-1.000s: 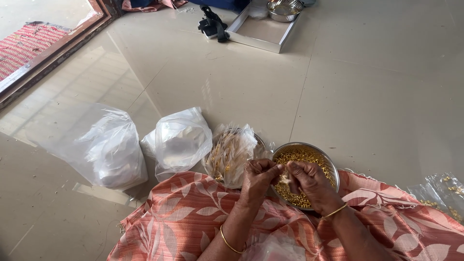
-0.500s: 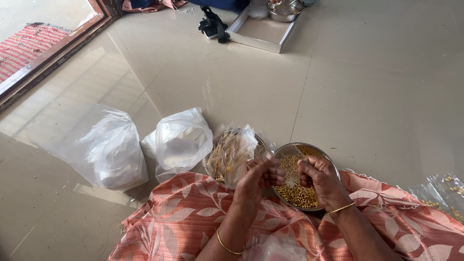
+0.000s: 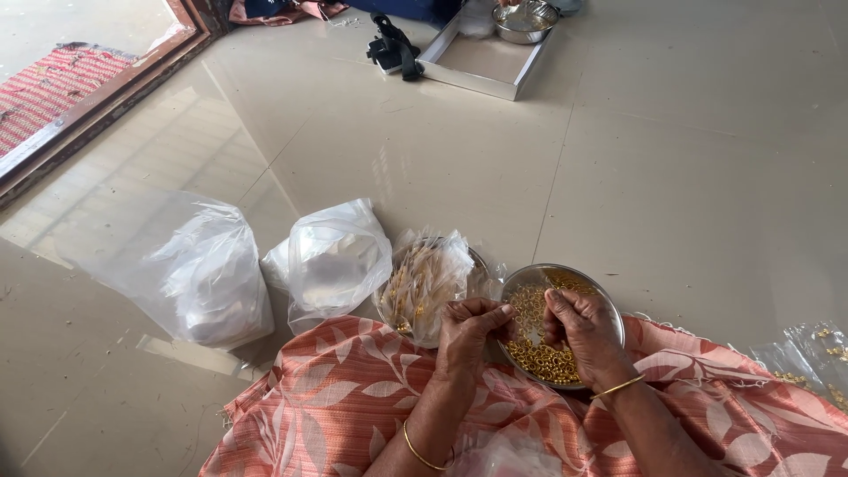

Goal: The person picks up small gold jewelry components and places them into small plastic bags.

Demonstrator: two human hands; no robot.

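Note:
A round steel bowl holding several small golden ring-like pieces rests on my lap, on peach leaf-patterned cloth. My left hand is at the bowl's left rim with its fingertips pinched together; whatever is between them is hidden. My right hand reaches down into the bowl, thumb pressed to curled fingers over the golden pieces. Each wrist wears a thin gold bangle. Just left of the bowl is a bundle of small clear packets with golden bits inside.
Two tied clear plastic bags stand on the glossy tile floor at left. More clear packets lie at right. Far off are a metal tray, another steel bowl, a black object, and a doorway sill.
My hands were pressed together over the bowl with something pale between them; now they have drawn apart, the left to the rim and the right down into the golden pieces.

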